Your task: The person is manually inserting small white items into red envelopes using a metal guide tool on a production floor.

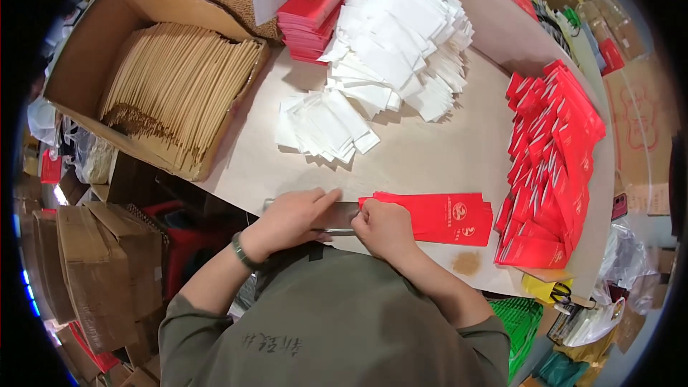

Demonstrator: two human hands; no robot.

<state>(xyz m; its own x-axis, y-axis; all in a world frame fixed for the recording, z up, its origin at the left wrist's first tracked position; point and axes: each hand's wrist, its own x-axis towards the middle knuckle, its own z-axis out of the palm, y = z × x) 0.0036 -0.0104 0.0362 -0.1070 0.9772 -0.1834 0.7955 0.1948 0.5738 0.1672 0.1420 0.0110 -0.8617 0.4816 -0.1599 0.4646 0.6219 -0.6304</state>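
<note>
Near the front edge of the table, a few red paper sleeves [451, 216] with gold print lie overlapping. My right hand [385, 228] is closed, its thumb and finger pinching the left end of the sleeves. My left hand [292, 221] reaches over a flat grey metal-looking piece [338, 216], fingers stretched out and thumb lower down. The grey piece runs between both hands and is partly covered by them. Whether the left palm touches anything underneath is hidden. Beyond my hands lies a small pile of white folded paper packets [326, 125].
A cardboard box [86, 93] of wooden sticks [183, 89] stands at the left. A bigger white packet heap [401, 36] and a stack of red sleeves [312, 21] sit at the back. Many filled-looking red sleeves [552, 172] pile up at the right; a yellow container [541, 288] is below.
</note>
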